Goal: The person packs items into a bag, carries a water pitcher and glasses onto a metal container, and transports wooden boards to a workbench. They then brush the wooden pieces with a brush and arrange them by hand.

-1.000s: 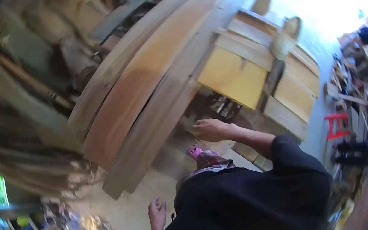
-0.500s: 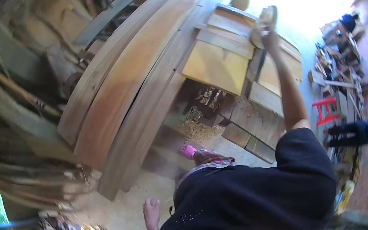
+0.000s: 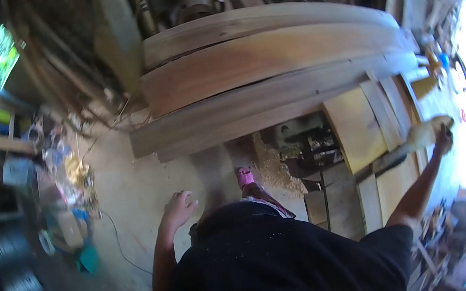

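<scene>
My right hand, at the end of an outstretched arm, is closed on the outer end of a pale, rounded object. The object lies over the edge of a layer of boards; its exact kind is too blurred to tell. Just left of it are a yellow panel and narrower pale boards. My left hand hangs over the floor on the left, its fingers loosely curled and apart, with nothing in it.
Long curved planks lie across the view ahead. Below them are wood shavings and dark machine parts. A cable crosses the floor at left, near clutter. Piled wood stands at lower right.
The view has swung round, so the planks now run nearly level. My right hand has gone from above the shavings out to the pale object. My left hand still hangs free.
</scene>
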The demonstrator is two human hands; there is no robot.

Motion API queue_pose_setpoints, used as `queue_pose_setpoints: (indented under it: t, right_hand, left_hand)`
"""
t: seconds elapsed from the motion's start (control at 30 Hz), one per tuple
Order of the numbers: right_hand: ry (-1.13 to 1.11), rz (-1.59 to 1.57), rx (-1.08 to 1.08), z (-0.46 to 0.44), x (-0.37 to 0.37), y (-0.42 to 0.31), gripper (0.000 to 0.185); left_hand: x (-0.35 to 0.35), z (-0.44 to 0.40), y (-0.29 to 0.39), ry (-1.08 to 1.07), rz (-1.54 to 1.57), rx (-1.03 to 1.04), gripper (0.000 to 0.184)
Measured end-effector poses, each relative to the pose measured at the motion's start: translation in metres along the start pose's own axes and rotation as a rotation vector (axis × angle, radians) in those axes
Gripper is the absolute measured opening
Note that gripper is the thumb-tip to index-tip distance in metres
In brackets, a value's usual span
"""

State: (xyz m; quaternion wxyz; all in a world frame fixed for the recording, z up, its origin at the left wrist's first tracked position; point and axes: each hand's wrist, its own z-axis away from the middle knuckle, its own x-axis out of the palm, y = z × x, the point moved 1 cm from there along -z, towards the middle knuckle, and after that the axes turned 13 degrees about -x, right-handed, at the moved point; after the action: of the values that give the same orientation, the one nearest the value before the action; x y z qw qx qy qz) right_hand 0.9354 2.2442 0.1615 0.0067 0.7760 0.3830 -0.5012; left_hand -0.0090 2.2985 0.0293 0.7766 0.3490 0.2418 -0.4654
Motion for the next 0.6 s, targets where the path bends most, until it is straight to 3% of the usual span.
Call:
queue_pose_setpoints:
  t: [0.03, 0.07, 0.13, 0.23, 0.33, 0.4, 0.43, 0.47, 0.53, 0.6]
  right_hand:
    - [0.045, 0.002, -0.030, 0.012, -0.011, -0.040, 0.057]
    - [0.096, -0.189, -0.088, 0.039, -0.026, -0.096, 0.050]
    - [0.028, -0.308, -0.246, 0.069, -0.038, -0.174, 0.045]
    - [-0.015, -0.897, -0.345, 0.104, -0.011, -0.249, 0.033]
    - [-0.193, -1.035, -0.350, 0.140, 0.024, -0.323, 0.020]
    - [-0.288, -1.222, -0.269, 0.219, -0.006, -0.417, 0.026]
    - [-0.223, -1.388, -0.415, 0.242, 0.016, -0.442, 0.027]
    - [-0.324, -1.434, -0.317, 0.262, 0.041, -0.458, 0.022]
    - [-0.525, -1.196, -0.361, 0.323, 0.011, -0.508, 0.021]
    - [-0.574, -1.290, -0.332, 0.366, 0.010, -0.542, 0.021]
  left_hand:
    - [0.006, -0.001, -0.010, -0.007, 0.030, -0.021, 0.042]
    - [0.010, 0.000, -0.016, -0.019, 0.054, -0.035, 0.043]
    - [0.009, 0.008, -0.016, -0.011, 0.059, -0.077, 0.043]
    - [0.011, 0.009, -0.018, 0.021, 0.006, -0.078, 0.044]
    - [0.022, 0.012, -0.026, 0.027, 0.106, -0.082, 0.044]
    - [0.025, 0.015, -0.033, 0.037, 0.202, -0.057, 0.044]
    - [0.031, 0.015, -0.040, 0.032, 0.201, -0.052, 0.044]
    - [0.039, 0.015, -0.051, 0.068, 0.277, -0.049, 0.044]
    - [0.046, 0.015, -0.066, 0.092, 0.329, -0.010, 0.043]
    - [0.050, 0.020, -0.079, 0.104, 0.341, -0.122, 0.044]
